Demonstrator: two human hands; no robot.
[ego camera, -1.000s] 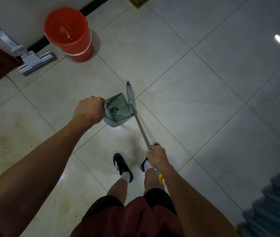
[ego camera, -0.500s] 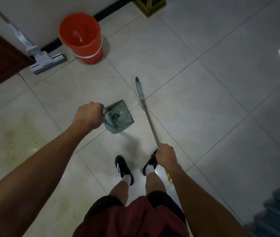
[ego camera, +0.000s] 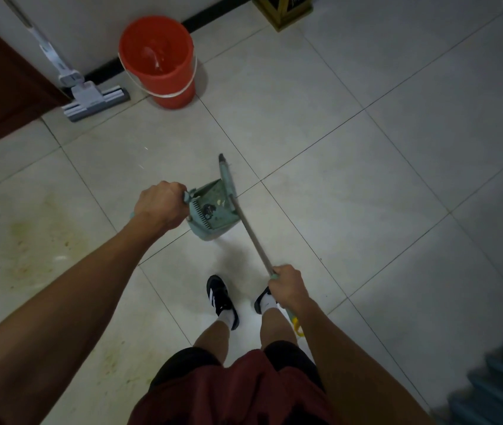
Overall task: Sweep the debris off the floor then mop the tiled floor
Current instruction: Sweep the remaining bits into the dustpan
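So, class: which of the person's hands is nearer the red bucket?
Left. The left hand grips the dustpan handle below the red bucket; the right hand, on the broom, is lower, farther away.

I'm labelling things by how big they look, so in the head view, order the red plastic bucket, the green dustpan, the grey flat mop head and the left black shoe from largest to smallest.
1. Red plastic bucket
2. Grey flat mop head and green dustpan: they look alike in size, so unranked
3. Left black shoe
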